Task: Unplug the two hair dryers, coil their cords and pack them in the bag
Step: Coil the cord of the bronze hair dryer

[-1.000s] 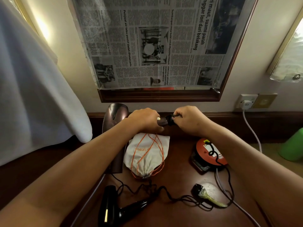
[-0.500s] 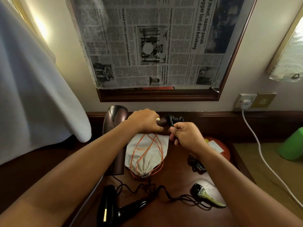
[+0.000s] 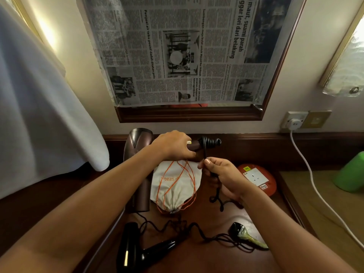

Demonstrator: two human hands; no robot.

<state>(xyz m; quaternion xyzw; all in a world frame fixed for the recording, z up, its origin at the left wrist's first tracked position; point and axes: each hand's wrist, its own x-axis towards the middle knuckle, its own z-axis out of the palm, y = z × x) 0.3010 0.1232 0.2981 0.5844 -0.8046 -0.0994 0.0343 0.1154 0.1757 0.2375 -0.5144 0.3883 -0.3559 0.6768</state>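
Observation:
My left hand (image 3: 173, 146) grips the handle of a brown hair dryer (image 3: 137, 152) held above the desk. Its dark cord (image 3: 209, 142) is wound in several turns round the end of the handle. My right hand (image 3: 222, 174) pinches that cord just below the coil, and the loose rest of it trails down past my palm to the desk. Under my hands lies a white drawstring bag (image 3: 175, 186) with orange strings, its mouth drawn closed. A black hair dryer (image 3: 137, 251) lies at the near edge, its cord (image 3: 197, 231) snaking right to a black plug (image 3: 236, 229).
A red round extension reel (image 3: 258, 180) with a white socket sits right of my right hand. Its white cable (image 3: 307, 168) runs up to a wall socket (image 3: 293, 121). A green object (image 3: 350, 174) stands at far right. White cloth (image 3: 39, 115) hangs at left. A newspaper-covered mirror (image 3: 187, 56) is above.
My right hand has dropped from beside the handle toward me, drawing the cord down from the coil. The red reel, hidden before, now shows. My left hand stays on the handle.

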